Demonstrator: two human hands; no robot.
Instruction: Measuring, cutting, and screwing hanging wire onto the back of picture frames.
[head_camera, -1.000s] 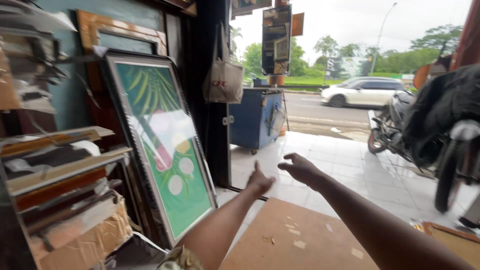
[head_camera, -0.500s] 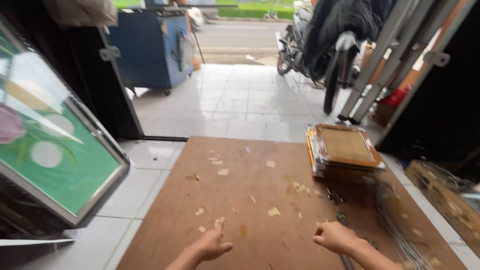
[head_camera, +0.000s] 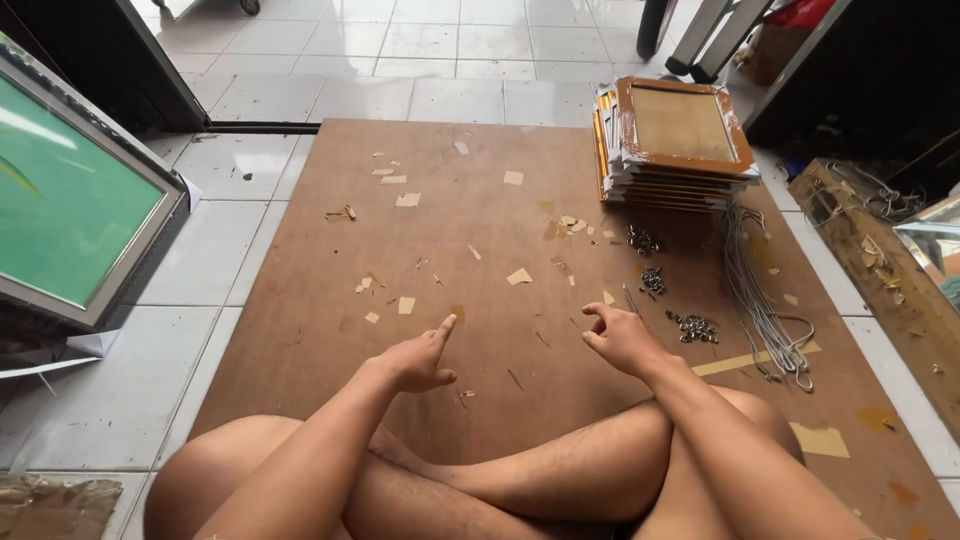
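Note:
I sit cross-legged on a brown hardboard sheet (head_camera: 480, 230) laid on the tiled floor. My left hand (head_camera: 418, 358) hovers over the board with the index finger stretched out and the other fingers curled; it holds nothing. My right hand (head_camera: 622, 338) hangs just above the board with fingers loosely spread, empty. A thin metal pin (head_camera: 629, 297) lies on the board just beyond its fingertips. Small piles of metal hardware (head_camera: 692, 325) lie to its right, with a bundle of grey wire (head_camera: 760, 300) past them.
A stack of wooden picture frames (head_camera: 675, 140) stands at the board's far right. A large framed green picture (head_camera: 70, 210) leans at the left. Paper scraps (head_camera: 405, 200) litter the board. A weathered wooden plank (head_camera: 880, 270) lies along the right edge.
The view has tipped down from the street and doorway to the board. Both hands have dropped from in front of me to just above the board, near my knees.

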